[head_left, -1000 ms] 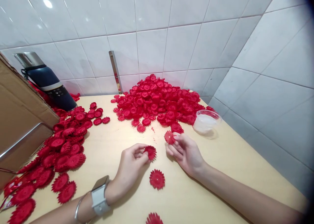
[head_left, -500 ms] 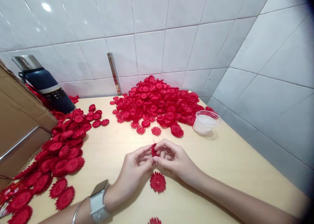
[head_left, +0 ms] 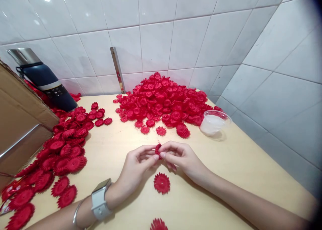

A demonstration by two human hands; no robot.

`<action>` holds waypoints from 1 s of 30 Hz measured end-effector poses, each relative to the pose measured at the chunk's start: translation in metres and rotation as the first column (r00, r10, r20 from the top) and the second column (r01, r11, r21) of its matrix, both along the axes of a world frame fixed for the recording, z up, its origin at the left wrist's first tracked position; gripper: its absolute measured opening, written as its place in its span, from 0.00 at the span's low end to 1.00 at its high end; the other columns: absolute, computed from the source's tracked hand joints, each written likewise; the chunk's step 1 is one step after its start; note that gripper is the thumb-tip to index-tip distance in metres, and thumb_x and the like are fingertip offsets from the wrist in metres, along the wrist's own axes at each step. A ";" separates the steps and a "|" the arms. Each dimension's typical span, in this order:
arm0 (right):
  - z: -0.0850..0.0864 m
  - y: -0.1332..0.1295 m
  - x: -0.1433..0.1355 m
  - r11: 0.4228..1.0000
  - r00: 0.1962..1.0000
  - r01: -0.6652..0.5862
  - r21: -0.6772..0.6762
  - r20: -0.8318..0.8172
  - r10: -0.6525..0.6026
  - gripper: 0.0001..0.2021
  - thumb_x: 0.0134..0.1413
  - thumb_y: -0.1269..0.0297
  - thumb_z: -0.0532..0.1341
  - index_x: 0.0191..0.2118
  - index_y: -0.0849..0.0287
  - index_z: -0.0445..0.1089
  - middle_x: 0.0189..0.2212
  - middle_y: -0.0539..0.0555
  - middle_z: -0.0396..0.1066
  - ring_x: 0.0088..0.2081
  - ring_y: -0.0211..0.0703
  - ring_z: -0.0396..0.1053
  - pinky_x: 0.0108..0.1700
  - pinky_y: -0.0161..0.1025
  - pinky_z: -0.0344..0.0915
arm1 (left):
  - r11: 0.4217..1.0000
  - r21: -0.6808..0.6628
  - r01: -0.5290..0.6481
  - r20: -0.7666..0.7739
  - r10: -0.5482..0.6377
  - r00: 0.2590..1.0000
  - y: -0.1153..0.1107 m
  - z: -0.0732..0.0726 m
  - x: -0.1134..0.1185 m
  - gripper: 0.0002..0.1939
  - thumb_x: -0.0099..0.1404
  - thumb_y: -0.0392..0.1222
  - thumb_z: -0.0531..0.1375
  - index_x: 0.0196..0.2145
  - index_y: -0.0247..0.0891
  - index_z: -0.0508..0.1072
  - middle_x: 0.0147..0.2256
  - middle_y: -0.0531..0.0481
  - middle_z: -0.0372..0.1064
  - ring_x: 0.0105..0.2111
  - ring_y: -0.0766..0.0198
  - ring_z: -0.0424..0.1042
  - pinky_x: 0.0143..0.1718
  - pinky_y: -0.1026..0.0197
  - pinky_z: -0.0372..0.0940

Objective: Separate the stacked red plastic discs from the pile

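Between both hands, just above the table's middle, a small red flower-shaped piece (head_left: 158, 149) is held on edge. My left hand (head_left: 138, 164) pinches it from the left with thumb and fingers; a watch and a bangle are on that wrist. From the right, my right hand (head_left: 182, 159) grips the same piece between thumb and fingertips. Fingers partly cover it, so I cannot tell whether it is one layer or more. Flat below the hands lies a larger red petal disc (head_left: 161, 183) with a small centre hole. Another red disc (head_left: 158, 224) is cut off by the bottom edge.
A big heap of red flower pieces (head_left: 163, 100) stands against the tiled wall, with a clear plastic tub (head_left: 213, 124) to its right. More red discs (head_left: 65, 152) are piled at left beside a cardboard box (head_left: 22, 112). A dark blue flask (head_left: 50, 82) leans behind the box.
The view has shifted slightly. My right fingers have changed their grip, and the thumb now presses closer on the held piece. The discs on the table have stayed in place.
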State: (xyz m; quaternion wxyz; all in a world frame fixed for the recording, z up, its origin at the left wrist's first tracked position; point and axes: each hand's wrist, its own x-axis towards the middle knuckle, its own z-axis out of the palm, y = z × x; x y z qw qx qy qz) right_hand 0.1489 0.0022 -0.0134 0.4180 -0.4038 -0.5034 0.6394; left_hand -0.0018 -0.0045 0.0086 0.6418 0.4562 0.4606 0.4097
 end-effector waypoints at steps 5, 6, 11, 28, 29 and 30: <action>0.002 0.000 0.001 1.000 1.000 0.000 0.002 0.020 0.000 0.08 0.46 0.62 0.60 0.28 0.63 0.67 0.12 0.45 0.59 0.15 0.32 0.56 0.16 0.31 0.51 | 0.999 -0.035 -0.019 0.016 0.019 1.000 -0.002 0.004 0.002 0.09 0.51 0.33 0.62 0.33 0.32 0.73 0.33 0.46 0.73 0.33 0.63 0.71 0.34 0.64 0.65; 0.002 0.000 0.001 1.000 1.000 0.001 0.001 0.016 -0.001 0.08 0.45 0.62 0.61 0.28 0.63 0.67 0.12 0.45 0.59 0.15 0.32 0.56 0.16 0.31 0.51 | 0.999 -0.040 -0.020 0.019 0.021 1.000 -0.002 0.005 0.002 0.09 0.51 0.33 0.62 0.33 0.32 0.74 0.33 0.46 0.73 0.32 0.63 0.71 0.34 0.64 0.65; 0.001 0.000 0.001 1.000 1.000 0.005 -0.002 0.020 -0.005 0.09 0.45 0.61 0.61 0.28 0.63 0.67 0.12 0.44 0.59 0.15 0.31 0.56 0.16 0.31 0.52 | 0.998 -0.053 -0.022 0.022 0.024 0.999 -0.003 0.004 0.003 0.09 0.51 0.33 0.62 0.34 0.32 0.74 0.33 0.46 0.74 0.32 0.63 0.71 0.32 0.65 0.65; 0.001 -0.006 -0.002 0.998 0.999 -0.038 0.042 0.023 0.038 0.10 0.51 0.62 0.57 0.25 0.62 0.62 0.13 0.44 0.56 0.17 0.30 0.53 0.20 0.31 0.50 | 0.998 0.041 0.050 -0.041 -0.048 0.998 -0.002 -0.002 0.000 0.10 0.53 0.35 0.61 0.36 0.36 0.74 0.35 0.48 0.74 0.34 0.63 0.71 0.36 0.64 0.66; 0.001 -0.005 -0.002 0.998 0.999 -0.037 0.040 0.021 0.036 0.10 0.51 0.62 0.57 0.25 0.62 0.62 0.13 0.43 0.56 0.17 0.29 0.53 0.19 0.30 0.50 | 0.998 0.044 0.051 -0.043 -0.049 0.998 -0.002 -0.002 0.000 0.10 0.53 0.35 0.61 0.36 0.36 0.74 0.36 0.48 0.74 0.34 0.63 0.72 0.36 0.64 0.66; 0.001 -0.004 -0.002 0.998 0.999 -0.037 0.041 0.022 0.036 0.09 0.50 0.61 0.57 0.26 0.62 0.62 0.13 0.43 0.56 0.16 0.29 0.53 0.19 0.30 0.50 | 0.998 0.044 0.050 -0.045 -0.048 0.998 -0.002 -0.002 0.000 0.10 0.54 0.35 0.61 0.36 0.36 0.74 0.36 0.48 0.74 0.34 0.63 0.71 0.35 0.64 0.66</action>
